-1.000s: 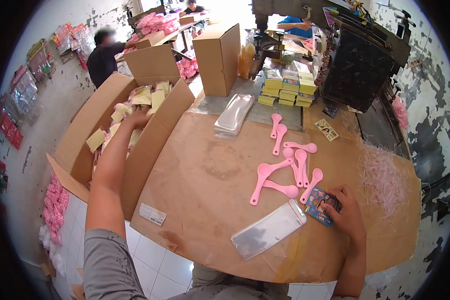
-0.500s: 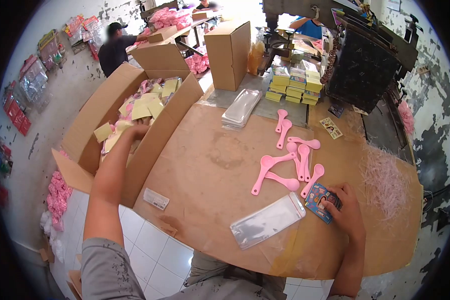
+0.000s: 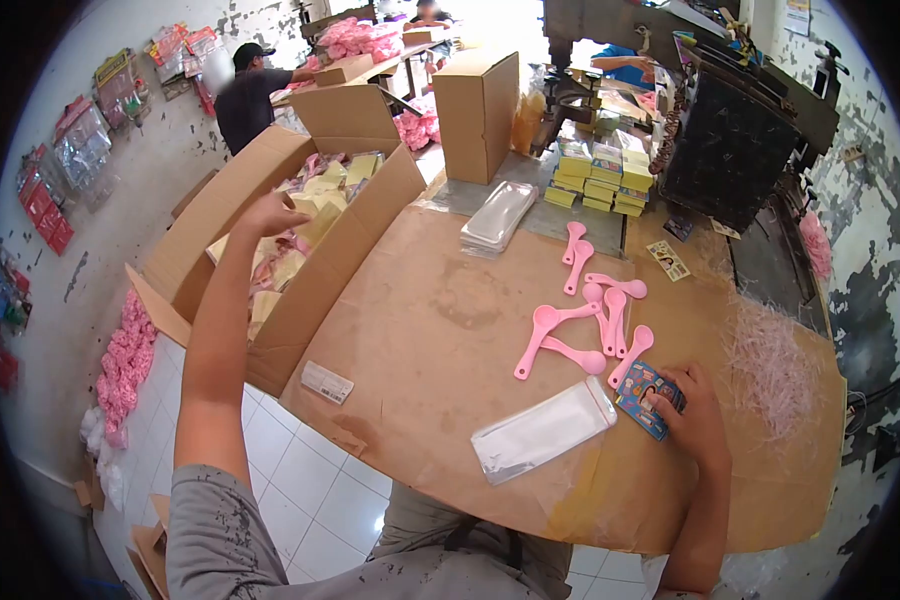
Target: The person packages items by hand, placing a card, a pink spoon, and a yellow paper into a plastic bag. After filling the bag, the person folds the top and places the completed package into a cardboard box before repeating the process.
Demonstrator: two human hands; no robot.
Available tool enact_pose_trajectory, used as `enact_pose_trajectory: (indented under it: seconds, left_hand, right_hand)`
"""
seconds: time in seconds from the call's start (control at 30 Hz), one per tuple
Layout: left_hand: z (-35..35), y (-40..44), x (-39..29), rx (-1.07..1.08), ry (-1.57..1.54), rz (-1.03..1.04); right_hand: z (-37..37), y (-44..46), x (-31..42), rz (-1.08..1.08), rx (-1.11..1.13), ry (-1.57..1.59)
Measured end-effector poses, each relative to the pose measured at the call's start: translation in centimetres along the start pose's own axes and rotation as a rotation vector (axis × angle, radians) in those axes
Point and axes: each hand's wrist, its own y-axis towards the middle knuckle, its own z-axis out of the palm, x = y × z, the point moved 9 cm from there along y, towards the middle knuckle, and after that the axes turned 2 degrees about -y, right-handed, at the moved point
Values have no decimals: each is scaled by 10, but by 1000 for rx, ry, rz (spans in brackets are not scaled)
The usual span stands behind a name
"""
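Note:
My left hand (image 3: 271,214) is over the open carton (image 3: 320,243), above packets with yellow cards (image 3: 322,203); its fingers are bent and whether they hold anything is too small to tell. On the table's right side my right hand (image 3: 692,408) is closed on blue printed cards (image 3: 649,398), thumb on top. Just left of the cards lie clear plastic bags (image 3: 544,430). Several pink spoons (image 3: 543,322) are spread behind them. A stack of clear bags (image 3: 499,216) rests farther back, near the carton.
Stacks of yellow-edged cards (image 3: 599,172) stand beneath a black machine (image 3: 732,135). An upright carton (image 3: 476,118) is at the table's back. Plastic shreds (image 3: 773,368) lie at right, a label (image 3: 327,382) at left. A person in black (image 3: 247,100) is at another table.
My left hand has risen from among the packets to above them. My right hand stays on the cards. The camera view has shifted, moving the carton and spoons slightly right in the picture.

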Motion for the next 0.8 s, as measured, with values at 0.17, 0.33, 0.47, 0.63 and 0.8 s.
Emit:
enact_pose_trajectory:
  seconds: [0.17,0.33,0.47,0.63,0.8]
  left_hand:
    - [19,-14,80,-444,-285,-275]
    - [161,-10,162,109,-153,-642]
    - [162,-21,141,351,-364,-586]
    - [125,61,166,653,-222,-391]
    - [-38,108,92,-461,72,-311]
  right_hand:
    - [2,2,-1,1,-11,34]
    - [0,0,-2,-43,-19,7]
    - [-2,-2,2,-32,-13,2]
    - [1,-1,-2,-62,-2,-56]
    - [2,1,-3,-13,-12,-17]
